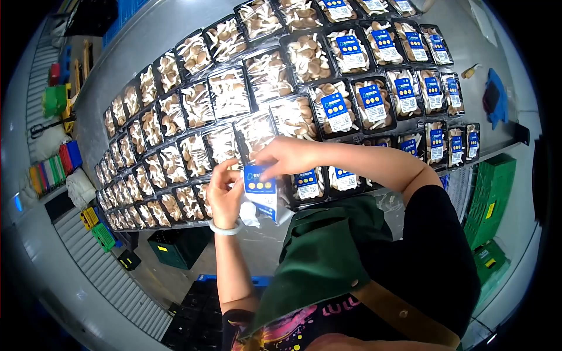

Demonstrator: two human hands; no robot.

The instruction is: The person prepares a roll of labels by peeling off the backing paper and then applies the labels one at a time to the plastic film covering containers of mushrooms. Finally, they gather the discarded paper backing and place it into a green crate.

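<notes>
A strip of blue-and-white printed labels (261,186) is held upright in front of my apron, its lower end curling. My left hand (224,190), with a white bracelet on its wrist, pinches the strip's left edge. From the right, my right hand (284,157) reaches across, its fingers closed on the label's upper part; the fingertips are partly hidden. Just beyond my hands lies a clear-wrapped black tray of mushrooms (254,131) with no label. To the right, a wrapped mushroom tray (336,111) bears a blue-and-white label.
Rows of wrapped mushroom trays (199,104) cover much of the metal table (480,44); those on the left have no labels. A blue object (495,99) lies near the right end. Green crates (490,199) stand at right, a dark crate (178,243) below the table's front edge.
</notes>
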